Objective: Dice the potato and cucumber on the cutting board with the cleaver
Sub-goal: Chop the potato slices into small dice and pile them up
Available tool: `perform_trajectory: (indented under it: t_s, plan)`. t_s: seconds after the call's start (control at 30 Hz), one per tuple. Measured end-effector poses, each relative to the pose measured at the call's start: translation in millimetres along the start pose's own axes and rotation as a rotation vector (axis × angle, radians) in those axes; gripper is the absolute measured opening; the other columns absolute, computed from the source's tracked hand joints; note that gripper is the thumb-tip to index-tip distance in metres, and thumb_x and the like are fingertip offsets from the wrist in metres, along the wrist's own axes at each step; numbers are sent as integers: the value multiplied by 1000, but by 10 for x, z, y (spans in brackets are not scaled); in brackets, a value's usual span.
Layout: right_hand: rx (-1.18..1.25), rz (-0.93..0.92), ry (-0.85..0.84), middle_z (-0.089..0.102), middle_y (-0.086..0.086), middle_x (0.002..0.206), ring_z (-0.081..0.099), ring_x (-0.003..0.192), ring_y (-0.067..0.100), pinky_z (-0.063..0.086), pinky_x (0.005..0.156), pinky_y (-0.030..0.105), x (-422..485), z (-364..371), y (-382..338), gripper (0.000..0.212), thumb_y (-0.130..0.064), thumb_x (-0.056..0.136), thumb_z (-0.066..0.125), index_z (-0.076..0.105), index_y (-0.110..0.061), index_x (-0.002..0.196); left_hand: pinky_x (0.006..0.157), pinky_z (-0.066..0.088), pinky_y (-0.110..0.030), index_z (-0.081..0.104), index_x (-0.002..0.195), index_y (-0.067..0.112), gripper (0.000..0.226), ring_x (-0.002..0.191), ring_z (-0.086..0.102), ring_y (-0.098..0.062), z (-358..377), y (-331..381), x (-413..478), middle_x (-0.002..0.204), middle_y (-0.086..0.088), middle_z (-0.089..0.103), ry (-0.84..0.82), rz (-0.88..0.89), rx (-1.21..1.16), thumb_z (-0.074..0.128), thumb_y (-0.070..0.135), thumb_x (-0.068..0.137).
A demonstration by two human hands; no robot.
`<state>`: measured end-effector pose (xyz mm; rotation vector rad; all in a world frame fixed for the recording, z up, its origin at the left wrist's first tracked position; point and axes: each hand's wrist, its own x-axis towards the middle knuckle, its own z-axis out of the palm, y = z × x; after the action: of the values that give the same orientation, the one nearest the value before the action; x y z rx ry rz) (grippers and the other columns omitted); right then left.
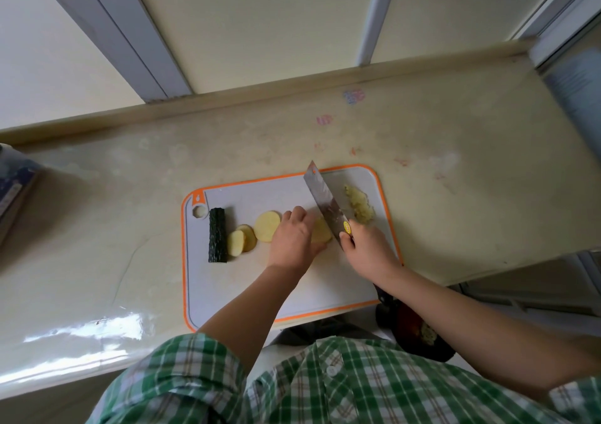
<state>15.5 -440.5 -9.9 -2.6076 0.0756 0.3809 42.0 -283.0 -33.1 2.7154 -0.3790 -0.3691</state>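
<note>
Now R hand (367, 249) is wrapped tight round cleaver (325, 200) mid-frame; L hand (292, 236), curled, holds potato slice (321, 231) down. Further left, cucumber (217, 235) lies on board (247, 280).

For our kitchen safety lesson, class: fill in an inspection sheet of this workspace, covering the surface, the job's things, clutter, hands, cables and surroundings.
Surface: pale glossy counter with an orange-rimmed grey cutting board on it.
Job's things: cucumber piece uncut at the board's left; three potato slices beside it; potato piece next to the blade; finely cut potato pile on the board's right.
Clutter: coloured marks on the counter; dark object below the board's near right corner, contents unclear.
Hands: left hand holds the potato piece; right hand grips the cleaver.
Cables: nothing seen.
Surroundings: pale panels with grey frames behind the counter.
</note>
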Motion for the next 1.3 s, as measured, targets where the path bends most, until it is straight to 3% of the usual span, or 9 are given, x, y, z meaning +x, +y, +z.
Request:
perform_trajectory:
  t_s: [0.13, 0.33, 0.67, 0.87, 1.1, 1.3]
  plan:
    - [-23, -25, -32, 62, 19, 76, 59, 74, 39, 29, 57, 31, -50, -74, 2, 17, -20, 93, 49, 40, -18, 78, 85, 43, -33, 57, 123, 15, 54, 105, 49, -24, 0, -28, -33, 112, -6, 53, 34, -20, 22, 68, 48, 82]
    - [-64, -18, -73, 65, 18, 82, 62, 80, 38, 33, 59, 31, -129, -18, 9, 16, -21, 93, 46, 56, -10, 91, 85, 45, -34, 62, 118, 16, 43, 104, 49, -24, 5, -28, -21, 112, -4, 53, 13, -38, 29, 66, 43, 86]
    - [-25, 18, -74, 59, 13, 74, 60, 76, 37, 32, 58, 30, -133, 140, -45, 15, -20, 95, 44, 40, -17, 81, 84, 43, -32, 65, 118, 18, 42, 102, 49, -23, -2, -23, 23, 111, -2, 56, -2, -59, -6, 71, 38, 82]
    - [-30, 3, -31, 63, 18, 80, 60, 76, 38, 37, 59, 35, -76, 148, -49, 18, -22, 96, 43, 52, -7, 91, 85, 44, -33, 63, 122, 19, 44, 104, 49, -23, -7, -22, 4, 112, -2, 55, 0, -54, -7, 70, 40, 83]
    - [-27, -20, -17, 61, 20, 75, 58, 72, 39, 30, 57, 33, -76, 12, -53, 19, -22, 94, 48, 39, -17, 78, 83, 43, -34, 59, 120, 16, 50, 106, 49, -24, -20, -55, -38, 112, -5, 54, 16, -46, 8, 66, 49, 83]
    - [-64, -33, -76, 59, 11, 72, 60, 74, 35, 30, 57, 29, -151, 8, -36, 15, -22, 94, 46, 42, -18, 80, 83, 42, -32, 62, 117, 18, 42, 107, 48, -23, -14, -53, -61, 110, -4, 54, 27, -73, 1, 66, 46, 85]
